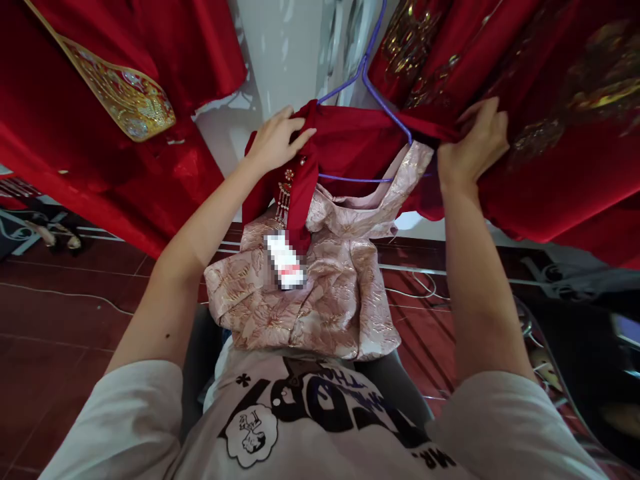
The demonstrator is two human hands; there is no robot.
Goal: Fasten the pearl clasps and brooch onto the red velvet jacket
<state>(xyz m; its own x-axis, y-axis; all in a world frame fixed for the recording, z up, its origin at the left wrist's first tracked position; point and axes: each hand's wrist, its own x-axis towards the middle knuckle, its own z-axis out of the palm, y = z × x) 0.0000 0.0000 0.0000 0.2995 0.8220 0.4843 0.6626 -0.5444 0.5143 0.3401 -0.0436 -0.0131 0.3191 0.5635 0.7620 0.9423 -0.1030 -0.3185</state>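
Note:
A purple hanger [340,86] hangs in front of me with a red garment [353,133] and a pink-gold brocade dress [345,280] on it. My left hand [277,139] is closed on the red garment near its left shoulder, beside a beaded tassel ornament [283,200]. At the opposite side, my right hand [473,143] grips the red cloth, its fingertips partly hidden. One strap [407,173] of the dress loops over the hanger's right end. The dress's lower part rests against my lap. A white tag [285,261], blurred out, lies on the dress front.
Red garments with gold embroidery hang at the left [195,53] and right [550,167]. Behind the hanger is a pale wall [285,53]. Shoes [67,237] stand at far left, and a cable [425,290] lies on the red tiled floor [65,333]. A dark seat [570,333] is at right.

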